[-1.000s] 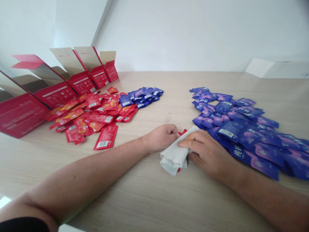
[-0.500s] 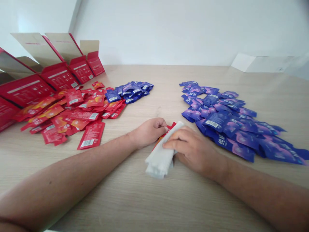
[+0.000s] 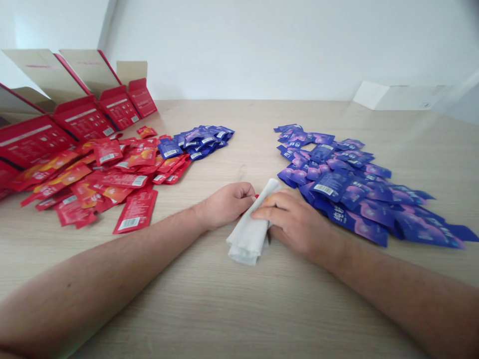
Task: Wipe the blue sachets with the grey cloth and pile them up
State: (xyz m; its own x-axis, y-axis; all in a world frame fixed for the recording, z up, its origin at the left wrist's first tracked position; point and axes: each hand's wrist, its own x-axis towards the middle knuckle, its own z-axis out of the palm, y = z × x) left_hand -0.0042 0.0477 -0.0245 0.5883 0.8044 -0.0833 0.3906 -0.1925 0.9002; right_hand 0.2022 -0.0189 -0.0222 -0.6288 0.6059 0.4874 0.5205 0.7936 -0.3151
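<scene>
Here, just below centre of the frame, a folded white cloth [image 3: 249,237] slanting along its length toward the upper right, right hand [image 3: 295,220] fingers together across it, left hand [image 3: 224,204] curled just beside its upper end.

Open red cartons [image 3: 82,119] stand behind loose red sachets [image 3: 112,184], with blue sachets [image 3: 337,194] heaped across the wooden table [image 3: 239,299].

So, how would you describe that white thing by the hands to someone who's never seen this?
On the wooden table, red sachets lie left and blue sachets right. Between them, under the right hand, sits a folded white cloth, the only soft fabric among shiny packets.
</scene>
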